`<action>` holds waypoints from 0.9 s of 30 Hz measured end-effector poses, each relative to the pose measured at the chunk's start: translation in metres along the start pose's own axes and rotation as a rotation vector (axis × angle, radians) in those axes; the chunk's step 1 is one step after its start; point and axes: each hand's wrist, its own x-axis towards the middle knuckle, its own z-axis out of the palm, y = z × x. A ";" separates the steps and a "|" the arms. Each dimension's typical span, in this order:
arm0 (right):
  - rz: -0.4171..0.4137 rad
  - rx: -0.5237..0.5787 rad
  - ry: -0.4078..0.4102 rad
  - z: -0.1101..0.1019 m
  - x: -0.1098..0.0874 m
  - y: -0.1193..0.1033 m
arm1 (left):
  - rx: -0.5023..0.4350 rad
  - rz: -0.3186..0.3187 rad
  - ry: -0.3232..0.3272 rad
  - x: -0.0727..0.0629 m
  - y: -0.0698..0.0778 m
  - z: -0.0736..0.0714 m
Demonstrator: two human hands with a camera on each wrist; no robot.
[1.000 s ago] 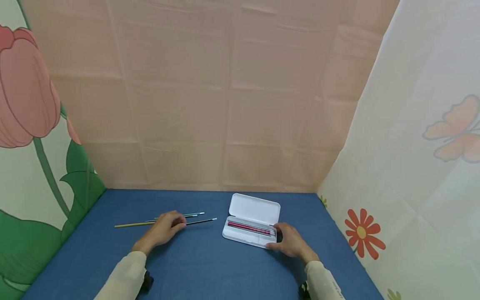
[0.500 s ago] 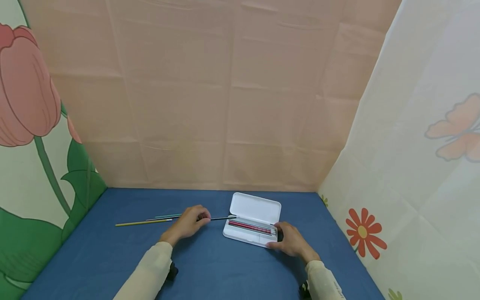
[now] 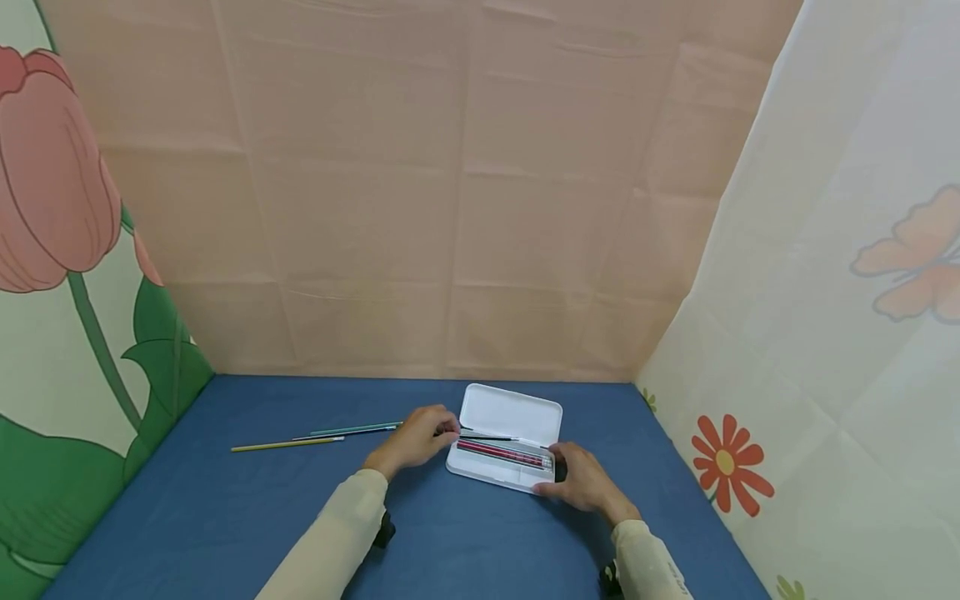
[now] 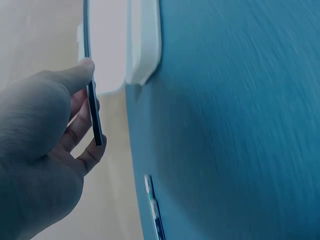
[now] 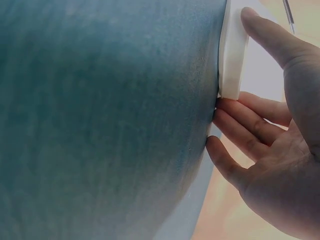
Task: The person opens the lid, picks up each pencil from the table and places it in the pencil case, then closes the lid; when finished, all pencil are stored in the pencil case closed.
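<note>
My left hand [image 3: 420,437] pinches a dark pencil [image 4: 94,107] between thumb and fingers. The pencil's far length [image 3: 491,437] reaches over the back of a white pencil case [image 3: 480,478], whose lid [image 3: 510,412] stands open behind it. Several red pencils [image 3: 495,452] lie side by side in the case. At its right end my right hand [image 3: 585,482] grips the case, thumb on the front rim and fingers at the end wall [image 5: 232,50].
On the blue cloth to the left lie a yellow pencil [image 3: 285,446] and green and dark pencils [image 3: 352,431], partly hidden behind my left hand. A tan backdrop [image 3: 450,208] rises behind the table; printed curtains hang at both sides.
My left hand has carried the dark pencil rightward from beside the other pencils to over the case. My right hand has stayed at the case's right end.
</note>
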 end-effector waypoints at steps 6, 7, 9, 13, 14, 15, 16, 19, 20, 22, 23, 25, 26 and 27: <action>-0.003 -0.005 0.001 0.001 0.001 0.001 | 0.016 0.029 -0.026 0.010 0.009 0.011; -0.011 -0.010 0.003 0.000 0.001 0.001 | 0.018 0.031 -0.031 0.011 0.010 0.014; -0.020 -0.009 0.005 0.000 0.001 0.001 | 0.027 0.022 -0.043 0.014 0.012 0.018; -0.031 -0.015 0.009 0.000 0.001 0.000 | 0.039 0.033 -0.056 0.017 0.017 0.027; -0.024 -0.011 0.008 0.000 0.001 0.000 | 0.040 0.036 -0.060 0.018 0.019 0.029; -0.021 -0.009 0.009 0.000 0.001 0.000 | 0.039 0.047 -0.059 0.019 0.020 0.030; -0.018 -0.009 0.011 0.000 0.001 0.000 | 0.037 0.057 -0.059 0.019 0.022 0.032; -0.005 0.001 0.011 0.001 0.001 0.001 | 0.037 0.063 -0.065 0.021 0.026 0.036; -0.007 0.000 0.012 0.001 0.001 0.001 | 0.038 0.063 -0.066 0.023 0.028 0.037; -0.009 -0.001 0.014 0.001 0.001 0.002 | 0.044 0.057 -0.069 0.025 0.029 0.040; -0.010 -0.002 0.014 0.001 0.002 0.002 | 0.043 0.052 -0.071 0.026 0.030 0.041; -0.014 -0.005 0.015 0.001 0.002 0.002 | 0.042 0.049 -0.077 0.028 0.030 0.043; -0.014 -0.005 0.014 0.001 0.002 0.002 | 0.040 0.050 -0.078 0.029 0.030 0.044; -0.013 -0.005 0.013 0.001 0.002 0.001 | 0.036 0.049 -0.081 0.030 0.030 0.046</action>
